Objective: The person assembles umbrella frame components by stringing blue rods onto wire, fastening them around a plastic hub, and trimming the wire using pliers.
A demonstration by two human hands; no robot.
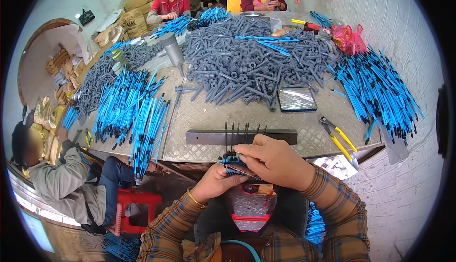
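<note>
Close to the table's front edge, my left hand (217, 181) is closed around a small bundle of blue sticks with black ends (231, 159). Several thin dark rods (232, 134) stick up from the bundle's top. My right hand (278, 161) comes over it from the right, its thumb and fingers pinched against the black ends. What those fingertips hold is too small to make out. A thin, pale, wire-like piece (247, 171) slants across the bundle below them. Just beyond my hands, a grey metal bar (194, 137) lies along the table.
Grey plastic parts (228, 57) are heaped across the table (190, 114). Blue sticks lie piled left (121, 103) and right (375, 91). A case of thin metal needles (297, 99) and yellow-handled pliers (338, 138) lie nearer. A person (64, 171) sits left by a red stool (135, 209); others work opposite.
</note>
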